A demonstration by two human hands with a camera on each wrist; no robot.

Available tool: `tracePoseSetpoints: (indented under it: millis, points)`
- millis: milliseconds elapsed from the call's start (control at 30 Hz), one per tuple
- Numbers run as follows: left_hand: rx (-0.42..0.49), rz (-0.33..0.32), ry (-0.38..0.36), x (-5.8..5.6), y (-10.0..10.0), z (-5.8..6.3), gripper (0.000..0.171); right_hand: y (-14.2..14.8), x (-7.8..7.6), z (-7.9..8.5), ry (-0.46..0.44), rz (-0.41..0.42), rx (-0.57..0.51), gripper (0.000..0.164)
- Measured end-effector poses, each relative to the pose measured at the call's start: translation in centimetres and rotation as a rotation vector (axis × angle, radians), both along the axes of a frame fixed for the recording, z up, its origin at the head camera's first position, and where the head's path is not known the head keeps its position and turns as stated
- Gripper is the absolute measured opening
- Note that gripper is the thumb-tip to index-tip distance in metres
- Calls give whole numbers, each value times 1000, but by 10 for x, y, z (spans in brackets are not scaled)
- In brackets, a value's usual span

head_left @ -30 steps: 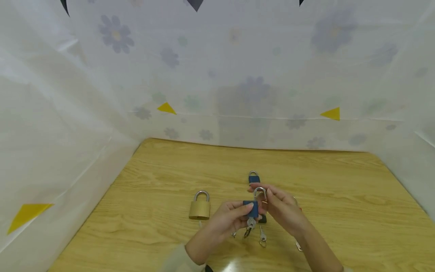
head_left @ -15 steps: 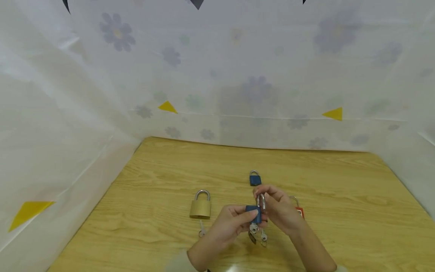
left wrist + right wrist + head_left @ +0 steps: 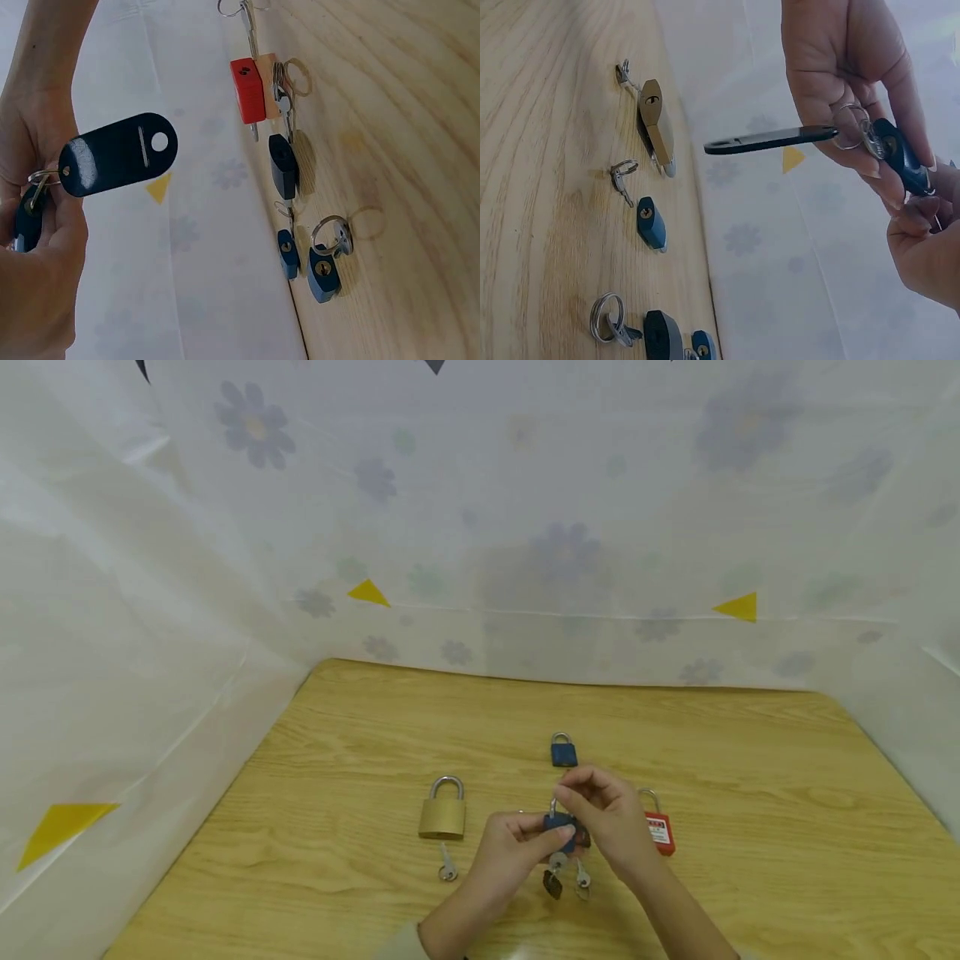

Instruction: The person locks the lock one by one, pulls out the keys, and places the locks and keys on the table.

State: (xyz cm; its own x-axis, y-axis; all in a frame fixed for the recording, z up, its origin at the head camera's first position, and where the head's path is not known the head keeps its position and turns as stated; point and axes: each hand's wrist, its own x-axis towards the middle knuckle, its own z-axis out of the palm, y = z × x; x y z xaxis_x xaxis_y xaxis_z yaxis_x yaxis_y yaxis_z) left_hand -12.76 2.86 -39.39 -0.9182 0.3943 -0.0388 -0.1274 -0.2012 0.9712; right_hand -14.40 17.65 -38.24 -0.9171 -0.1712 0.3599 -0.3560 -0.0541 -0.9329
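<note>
My left hand (image 3: 508,853) holds a blue padlock (image 3: 557,832) by its body, thumb across the front. The thumb and fingers of my right hand (image 3: 617,820) pinch the top of its steel shackle (image 3: 553,807). A key stands in the padlock's keyhole, and from its ring hangs a dark oval tag (image 3: 120,154). In the right wrist view the padlock body (image 3: 901,159) sits between the left fingers, with the right hand (image 3: 934,251) at the shackle end. Fingers hide much of the shackle.
On the wooden table (image 3: 337,877) stand a large brass padlock (image 3: 442,818) with a key (image 3: 447,867) before it, a blue padlock (image 3: 564,754), and a red padlock (image 3: 659,833). A black padlock (image 3: 282,166) and another blue padlock (image 3: 322,276) show in the left wrist view.
The raised, open shackle has been turned, from facing right to standing over the padlock's left side. My right hand has moved left with its fingers on it, uncovering the red padlock.
</note>
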Motion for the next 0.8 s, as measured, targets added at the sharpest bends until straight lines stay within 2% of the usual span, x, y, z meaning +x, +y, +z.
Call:
tracePoseSetpoints:
  millis: [167,333,800]
  points:
    - [-32,18,75,1,0,1,26,-3,1,1,90,-60,48,6]
    - [-15,4,74,0,0,1,28,-4,2,2,116,-70,55,5]
    - [17,-4,20,2,-1,6,29,-1,2,-1,182,71,-2,12]
